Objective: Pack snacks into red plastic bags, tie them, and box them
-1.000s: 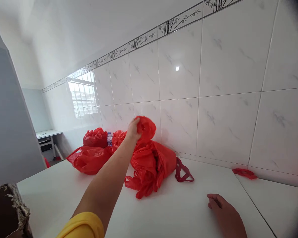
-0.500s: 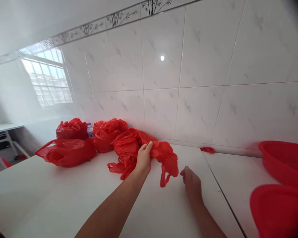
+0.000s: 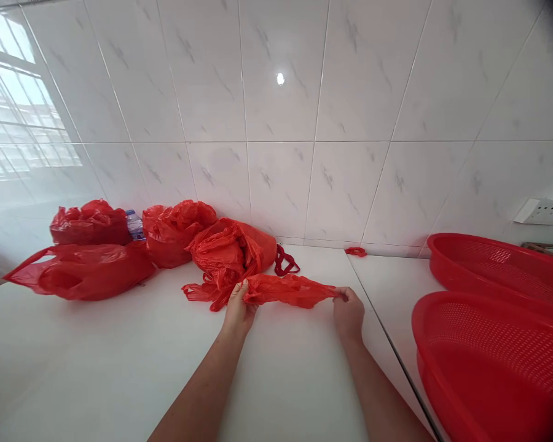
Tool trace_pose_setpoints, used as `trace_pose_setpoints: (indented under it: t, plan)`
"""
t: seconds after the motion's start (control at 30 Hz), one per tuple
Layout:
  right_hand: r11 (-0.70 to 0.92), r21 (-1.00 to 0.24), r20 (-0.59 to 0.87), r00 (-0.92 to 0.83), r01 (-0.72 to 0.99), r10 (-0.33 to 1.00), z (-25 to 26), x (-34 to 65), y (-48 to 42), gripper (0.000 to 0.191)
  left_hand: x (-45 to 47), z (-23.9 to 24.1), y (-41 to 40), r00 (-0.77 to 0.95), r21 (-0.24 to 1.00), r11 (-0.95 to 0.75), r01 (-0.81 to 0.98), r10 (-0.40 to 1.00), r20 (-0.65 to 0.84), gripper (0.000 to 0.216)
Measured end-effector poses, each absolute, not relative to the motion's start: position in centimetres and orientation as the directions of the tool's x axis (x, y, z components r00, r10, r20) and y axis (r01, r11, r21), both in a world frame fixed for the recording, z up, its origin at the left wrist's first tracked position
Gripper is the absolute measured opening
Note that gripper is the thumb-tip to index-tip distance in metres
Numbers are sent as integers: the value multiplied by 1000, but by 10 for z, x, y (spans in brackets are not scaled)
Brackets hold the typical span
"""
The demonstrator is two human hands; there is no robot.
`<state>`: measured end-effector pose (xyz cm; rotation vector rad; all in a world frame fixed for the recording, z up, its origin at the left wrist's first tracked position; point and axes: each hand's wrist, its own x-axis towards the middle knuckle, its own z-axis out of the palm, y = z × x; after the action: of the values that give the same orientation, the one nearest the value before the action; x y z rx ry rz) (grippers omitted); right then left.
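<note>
Left hand and right hand each pinching an end of a red plastic bag, stretched between them above the worktop, near its back edge.

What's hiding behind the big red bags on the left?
A small water bottle peeks out between two red bags, against the tiled wall. Only its top shows; the bags cover the rest.

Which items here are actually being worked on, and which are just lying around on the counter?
In hand:
- red plastic bag, stretched between left hand and right hand

Lying about:
- heap of red bags behind it
- filled red bags at the left
- small water bottle
- two red baskets at the right
- red scrap by the wall
</note>
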<state>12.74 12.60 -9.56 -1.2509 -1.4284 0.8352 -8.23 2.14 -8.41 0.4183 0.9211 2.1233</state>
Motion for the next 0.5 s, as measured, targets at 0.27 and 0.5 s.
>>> trace_pose_setpoints:
  t: [0.27,0.5]
  plan:
    - [228,-899,306,164,374,938,-99,141,143,47,-69,-96,23,-611,767,-407,-496,791,25,29]
    - [687,-385,846,-62,617,530,-79,113,107,43,-67,-100,25,-546,781,-371,-502,837,47,26]
